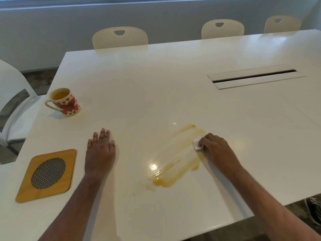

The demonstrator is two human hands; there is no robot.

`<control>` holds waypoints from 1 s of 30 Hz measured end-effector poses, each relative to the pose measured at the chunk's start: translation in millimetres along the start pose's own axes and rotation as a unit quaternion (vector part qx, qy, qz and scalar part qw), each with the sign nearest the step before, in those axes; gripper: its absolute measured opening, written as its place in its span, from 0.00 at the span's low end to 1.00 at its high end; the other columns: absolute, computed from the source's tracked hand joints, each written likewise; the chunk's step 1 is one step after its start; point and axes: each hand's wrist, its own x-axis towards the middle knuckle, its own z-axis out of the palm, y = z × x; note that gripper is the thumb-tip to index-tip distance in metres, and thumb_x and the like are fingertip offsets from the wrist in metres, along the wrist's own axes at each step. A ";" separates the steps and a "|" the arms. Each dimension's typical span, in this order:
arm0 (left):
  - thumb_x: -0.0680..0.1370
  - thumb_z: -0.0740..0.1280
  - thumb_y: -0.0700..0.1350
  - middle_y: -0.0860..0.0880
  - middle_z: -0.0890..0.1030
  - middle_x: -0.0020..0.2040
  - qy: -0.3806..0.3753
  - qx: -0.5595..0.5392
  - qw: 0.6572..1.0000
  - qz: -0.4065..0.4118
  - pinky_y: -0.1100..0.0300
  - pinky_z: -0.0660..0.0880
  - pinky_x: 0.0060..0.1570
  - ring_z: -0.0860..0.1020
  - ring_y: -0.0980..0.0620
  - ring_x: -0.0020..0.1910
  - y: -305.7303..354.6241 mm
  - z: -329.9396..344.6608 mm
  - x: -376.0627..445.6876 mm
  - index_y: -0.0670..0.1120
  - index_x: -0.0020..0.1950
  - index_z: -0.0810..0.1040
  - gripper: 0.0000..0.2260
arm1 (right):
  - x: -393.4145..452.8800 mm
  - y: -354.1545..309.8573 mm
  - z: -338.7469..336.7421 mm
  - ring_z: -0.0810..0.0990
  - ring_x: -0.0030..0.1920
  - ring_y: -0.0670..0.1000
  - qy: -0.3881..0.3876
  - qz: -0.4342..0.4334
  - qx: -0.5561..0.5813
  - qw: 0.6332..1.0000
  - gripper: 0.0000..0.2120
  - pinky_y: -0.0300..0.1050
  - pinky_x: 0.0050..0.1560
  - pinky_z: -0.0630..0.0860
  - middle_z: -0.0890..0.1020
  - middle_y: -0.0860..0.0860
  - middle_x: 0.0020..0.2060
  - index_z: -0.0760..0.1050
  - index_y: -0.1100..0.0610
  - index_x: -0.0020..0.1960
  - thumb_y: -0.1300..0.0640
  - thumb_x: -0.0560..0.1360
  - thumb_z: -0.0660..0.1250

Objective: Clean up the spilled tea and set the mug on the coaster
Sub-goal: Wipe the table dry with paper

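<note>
A yellow-brown tea spill (175, 159) lies smeared across the white table (156, 80), with a pool at its near end. My right hand (214, 147) grips a wadded white tissue (197, 145) and presses it on the spill's far right edge. My left hand (100, 152) lies flat on the table with straight fingers, left of the spill. A white mug with red hearts (64, 102) stands upright at the far left, tea inside it. The square wooden coaster with a woven centre (47, 174) sits near the left front edge, nothing on it.
A long cable slot (255, 77) is set into the table at the back right. Cream chairs (119, 38) stand along the far side, and a white chair (13, 105) on the left. A shoe (314, 211) shows on the floor at the right.
</note>
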 end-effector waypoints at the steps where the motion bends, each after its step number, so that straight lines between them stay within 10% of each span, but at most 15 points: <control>1: 0.87 0.51 0.50 0.49 0.57 0.84 0.000 0.000 1.000 0.000 0.48 0.47 0.82 0.52 0.47 0.84 0.6 -0.2 0.1 0.46 0.84 0.58 0.25 | -2.0 3.9 -3.1 0.78 0.45 0.54 -0.004 0.025 0.001 1.000 0.09 0.50 0.45 0.74 0.77 0.46 0.46 0.78 0.50 0.49 0.62 0.75 0.74; 14: 0.87 0.53 0.49 0.47 0.59 0.84 0.003 0.001 1.000 0.002 0.46 0.49 0.82 0.54 0.45 0.84 2.7 -2.2 0.1 0.45 0.84 0.60 0.24 | -11.7 -15.4 -8.9 0.71 0.62 0.43 -0.198 0.009 0.095 0.976 0.21 0.39 0.61 0.62 0.73 0.43 0.60 0.76 0.47 0.72 0.63 0.83 0.63; 30: 0.87 0.52 0.50 0.48 0.58 0.84 0.002 -0.001 1.000 -0.006 0.47 0.48 0.82 0.53 0.45 0.84 3.3 -2.5 -0.2 0.46 0.84 0.59 0.25 | -36.0 -89.6 23.1 0.77 0.51 0.47 -0.082 -0.174 0.080 0.978 0.14 0.50 0.52 0.70 0.78 0.40 0.50 0.81 0.40 0.61 0.47 0.82 0.59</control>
